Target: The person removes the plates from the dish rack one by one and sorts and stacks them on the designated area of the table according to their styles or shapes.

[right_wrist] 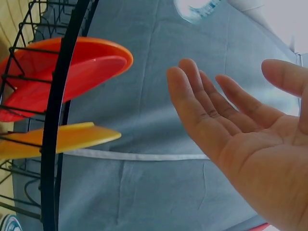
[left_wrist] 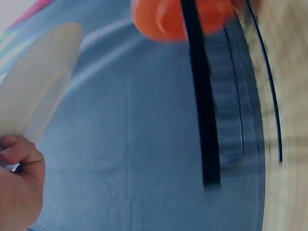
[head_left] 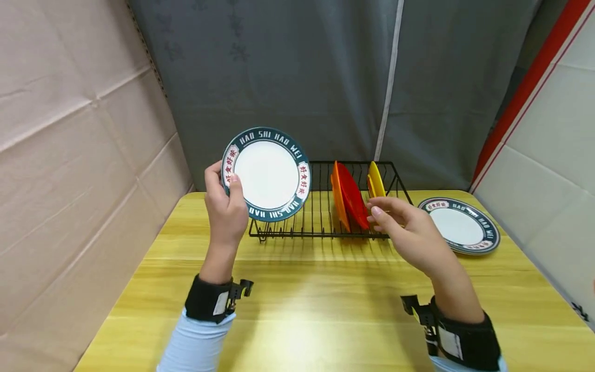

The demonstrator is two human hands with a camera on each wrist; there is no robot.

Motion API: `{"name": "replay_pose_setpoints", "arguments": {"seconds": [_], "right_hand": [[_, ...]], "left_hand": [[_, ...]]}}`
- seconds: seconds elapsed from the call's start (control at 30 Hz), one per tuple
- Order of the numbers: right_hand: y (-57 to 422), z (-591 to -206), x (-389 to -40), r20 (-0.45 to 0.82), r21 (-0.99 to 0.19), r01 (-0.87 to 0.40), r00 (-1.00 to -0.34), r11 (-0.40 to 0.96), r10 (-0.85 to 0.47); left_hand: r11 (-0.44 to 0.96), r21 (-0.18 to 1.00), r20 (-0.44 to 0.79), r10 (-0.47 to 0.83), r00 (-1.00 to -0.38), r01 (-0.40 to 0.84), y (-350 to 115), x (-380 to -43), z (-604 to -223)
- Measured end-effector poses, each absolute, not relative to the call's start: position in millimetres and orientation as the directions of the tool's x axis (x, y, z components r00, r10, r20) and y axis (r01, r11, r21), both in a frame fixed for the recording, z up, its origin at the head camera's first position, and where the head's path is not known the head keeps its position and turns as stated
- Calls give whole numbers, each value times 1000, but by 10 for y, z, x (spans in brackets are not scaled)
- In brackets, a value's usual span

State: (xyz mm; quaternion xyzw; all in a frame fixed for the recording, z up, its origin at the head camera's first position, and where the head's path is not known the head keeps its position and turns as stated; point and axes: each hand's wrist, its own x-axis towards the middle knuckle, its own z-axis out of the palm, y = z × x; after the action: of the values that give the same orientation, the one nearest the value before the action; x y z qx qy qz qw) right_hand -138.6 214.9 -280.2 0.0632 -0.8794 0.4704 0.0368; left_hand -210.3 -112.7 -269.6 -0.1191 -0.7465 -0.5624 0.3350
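My left hand (head_left: 226, 206) grips a white plate (head_left: 266, 173) with a dark green lettered rim by its left edge, thumb on the front. The plate is raised, its face toward the head camera, in front of the left part of a black wire dish rack (head_left: 321, 235). My right hand (head_left: 413, 232) holds nothing; its fingers are loosely extended at the rack's right front, as the right wrist view also shows. Close by it, an orange plate (head_left: 341, 199), a red plate (head_left: 353, 196) and a yellow plate (head_left: 377, 180) stand on edge in the rack.
More green-rimmed plates (head_left: 460, 226) lie stacked on the wooden table (head_left: 297, 320), right of the rack. A grey curtain (head_left: 279, 67) hangs behind. Pale fabric walls (head_left: 93, 181) bound both sides.
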Motion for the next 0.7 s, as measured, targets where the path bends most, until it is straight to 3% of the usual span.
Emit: {"name": "replay_pose_setpoints", "arguments": {"seconds": [0.1,0.23,0.33,0.43,0.7], "right_hand": [[2109,-2797,-1368,150,-849,-192,-981,493,-124],[2063,-2748,-1300,173,-934,-225,-964,278,-201],[2028,-2697,-1221,191,-970,-221,-952,105,-241],[1989,-2657,-1151,208,-975,-222,-943,26,-260],[1941,-2666,-1102,227,-967,-243,-959,75,-169]], "left_hand": [[70,844,535,-170,-827,531,-1065,-1927,-2700],[-175,877,438,-94,-894,448,-975,-1718,-2705],[-201,874,444,-45,-895,443,-882,-1601,-2707],[-185,863,475,-15,-880,469,-780,-1524,-2708],[-142,868,488,69,-870,475,-656,-1465,-2755]]}}
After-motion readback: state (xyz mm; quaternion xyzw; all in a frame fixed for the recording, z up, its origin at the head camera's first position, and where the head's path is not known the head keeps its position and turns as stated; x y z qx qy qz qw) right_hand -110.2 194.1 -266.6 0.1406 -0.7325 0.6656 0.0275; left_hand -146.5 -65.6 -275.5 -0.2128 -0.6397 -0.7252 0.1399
